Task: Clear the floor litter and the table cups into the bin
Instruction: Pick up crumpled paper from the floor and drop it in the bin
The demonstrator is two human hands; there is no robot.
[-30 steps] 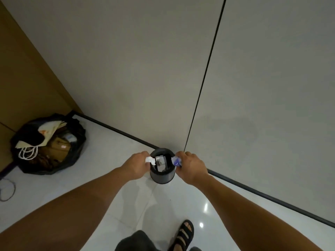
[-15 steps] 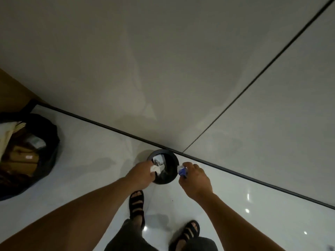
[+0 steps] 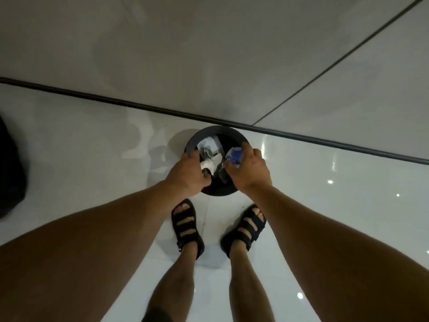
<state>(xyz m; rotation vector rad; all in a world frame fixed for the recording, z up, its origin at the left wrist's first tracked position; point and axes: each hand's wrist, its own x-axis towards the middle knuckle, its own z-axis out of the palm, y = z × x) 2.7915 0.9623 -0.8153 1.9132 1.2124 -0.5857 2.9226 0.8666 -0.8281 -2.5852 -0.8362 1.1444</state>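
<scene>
Two hands now sit right over the mouth of the black bin (image 3: 216, 130), where half a second ago you held them at its near rim. Your left hand (image 3: 188, 173) pinches a crumpled white paper (image 3: 207, 165), and your right hand (image 3: 249, 169) grips a blue-and-white wrapper (image 3: 235, 155). Both pieces hang above the opening, over paper scraps (image 3: 209, 145) already inside, so letting go looks like all that remains for this load.
</scene>
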